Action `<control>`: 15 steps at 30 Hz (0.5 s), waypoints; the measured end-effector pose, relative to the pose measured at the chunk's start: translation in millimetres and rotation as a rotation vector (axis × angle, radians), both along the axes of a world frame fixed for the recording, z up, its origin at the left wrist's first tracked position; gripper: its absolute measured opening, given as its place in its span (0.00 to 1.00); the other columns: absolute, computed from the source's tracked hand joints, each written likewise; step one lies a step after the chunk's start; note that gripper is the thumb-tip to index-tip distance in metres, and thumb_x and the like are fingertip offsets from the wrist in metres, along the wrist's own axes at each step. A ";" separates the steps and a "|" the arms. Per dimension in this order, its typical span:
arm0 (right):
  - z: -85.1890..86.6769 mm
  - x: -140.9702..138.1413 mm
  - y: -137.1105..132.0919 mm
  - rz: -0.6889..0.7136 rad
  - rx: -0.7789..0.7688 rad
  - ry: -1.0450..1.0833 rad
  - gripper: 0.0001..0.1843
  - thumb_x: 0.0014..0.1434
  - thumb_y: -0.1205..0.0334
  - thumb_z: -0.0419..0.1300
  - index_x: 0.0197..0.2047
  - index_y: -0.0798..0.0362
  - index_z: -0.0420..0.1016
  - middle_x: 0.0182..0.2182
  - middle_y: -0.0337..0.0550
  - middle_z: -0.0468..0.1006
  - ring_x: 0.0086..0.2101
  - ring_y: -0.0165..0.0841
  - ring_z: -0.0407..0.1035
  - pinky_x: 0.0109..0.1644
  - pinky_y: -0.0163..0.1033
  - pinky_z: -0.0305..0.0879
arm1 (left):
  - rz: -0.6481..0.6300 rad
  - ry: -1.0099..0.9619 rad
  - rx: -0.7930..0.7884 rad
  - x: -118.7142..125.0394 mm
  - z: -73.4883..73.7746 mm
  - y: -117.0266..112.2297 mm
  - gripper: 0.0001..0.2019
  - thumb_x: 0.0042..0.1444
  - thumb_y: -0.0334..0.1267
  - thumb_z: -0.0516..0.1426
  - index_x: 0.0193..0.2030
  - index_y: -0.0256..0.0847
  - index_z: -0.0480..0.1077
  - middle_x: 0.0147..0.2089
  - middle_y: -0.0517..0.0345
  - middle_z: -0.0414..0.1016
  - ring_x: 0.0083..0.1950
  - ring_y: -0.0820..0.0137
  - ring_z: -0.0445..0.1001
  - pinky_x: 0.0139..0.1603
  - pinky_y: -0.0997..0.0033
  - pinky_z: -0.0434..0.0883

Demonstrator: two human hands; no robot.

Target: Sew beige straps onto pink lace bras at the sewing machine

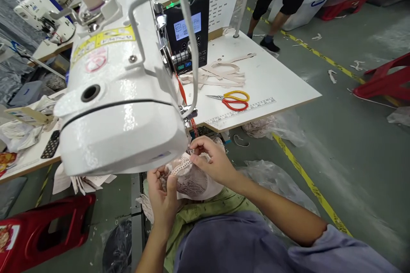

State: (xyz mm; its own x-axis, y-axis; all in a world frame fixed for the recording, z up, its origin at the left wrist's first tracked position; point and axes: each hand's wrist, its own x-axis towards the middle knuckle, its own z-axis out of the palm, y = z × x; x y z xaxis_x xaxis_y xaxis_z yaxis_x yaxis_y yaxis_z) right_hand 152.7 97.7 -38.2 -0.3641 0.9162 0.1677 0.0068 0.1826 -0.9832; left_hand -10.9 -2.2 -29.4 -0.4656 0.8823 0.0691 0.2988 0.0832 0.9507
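Observation:
A big white sewing machine (118,94) fills the upper left, its head hanging over the table edge. Below it I hold a pale pink lace garment piece (192,179) against the needle area. My left hand (163,196) grips the lace from below, fingers closed around the fabric. My right hand (209,158) pinches the lace's scalloped edge right at the machine's foot. A red thread (184,96) runs down the machine's side.
Yellow and red scissors (233,99) and a heap of beige straps (218,74) lie on the white table (282,89). A black control panel (188,30) sits behind. Red stools stand at lower left (45,226) and right. Another person's legs (272,17) show at the top.

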 end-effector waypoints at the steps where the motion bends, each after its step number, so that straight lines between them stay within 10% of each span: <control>1: -0.1 0.6 -0.3 0.001 -0.002 -0.005 0.11 0.62 0.55 0.60 0.45 0.50 0.70 0.43 0.45 0.70 0.38 0.33 0.69 0.37 0.36 0.68 | -0.001 0.001 0.006 0.0 0.0 -0.1 0.22 0.62 0.51 0.58 0.55 0.39 0.65 0.47 0.49 0.70 0.46 0.65 0.73 0.45 0.67 0.73; 15: -39.4 29.4 5.0 0.150 0.398 -0.264 0.19 0.68 0.46 0.50 0.44 0.51 0.72 0.33 0.46 0.77 0.34 0.37 0.71 0.38 0.41 0.64 | 0.054 -0.038 -0.065 -1.4 19.8 6.2 0.22 0.62 0.54 0.57 0.54 0.40 0.66 0.43 0.51 0.74 0.41 0.68 0.74 0.41 0.72 0.72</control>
